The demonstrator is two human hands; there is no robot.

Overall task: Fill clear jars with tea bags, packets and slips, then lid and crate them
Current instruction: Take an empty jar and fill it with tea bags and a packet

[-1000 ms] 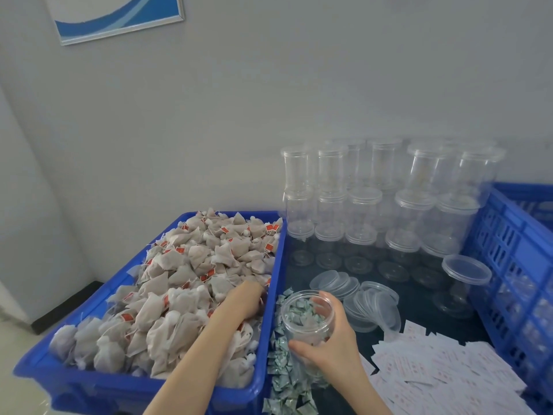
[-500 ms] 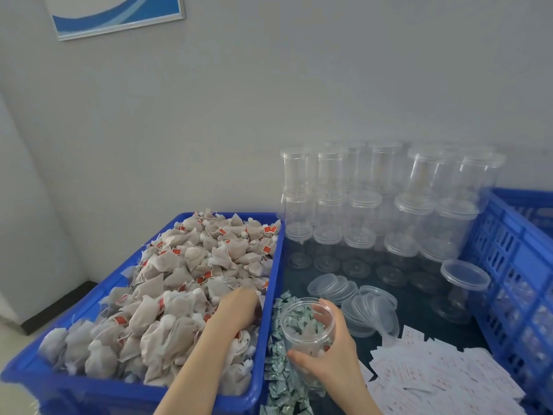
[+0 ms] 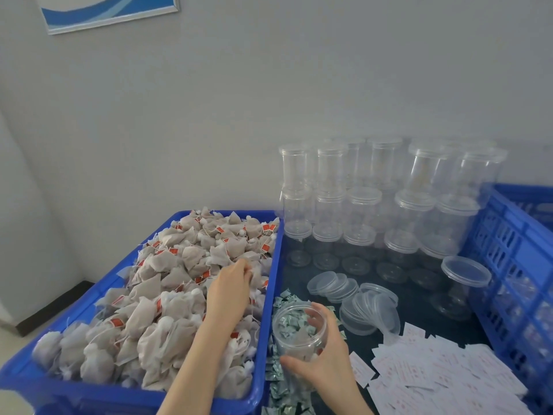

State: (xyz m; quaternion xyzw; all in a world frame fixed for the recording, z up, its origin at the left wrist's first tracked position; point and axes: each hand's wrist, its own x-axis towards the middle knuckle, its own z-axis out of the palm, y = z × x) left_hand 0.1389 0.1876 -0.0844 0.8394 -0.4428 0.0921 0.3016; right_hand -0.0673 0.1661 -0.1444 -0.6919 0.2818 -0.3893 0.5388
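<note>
Jar (image 3: 300,330) in right hand (image 3: 326,365); slips' (image 3: 443,369) red print seems unreadable.

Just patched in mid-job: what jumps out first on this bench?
The blue bin at left, heaped with tea bags, dominates; the left hand reaches into the heap. At the back right rise stacks of clear jars. In front, the right hand grips an open jar holding a few tea bags.
</note>
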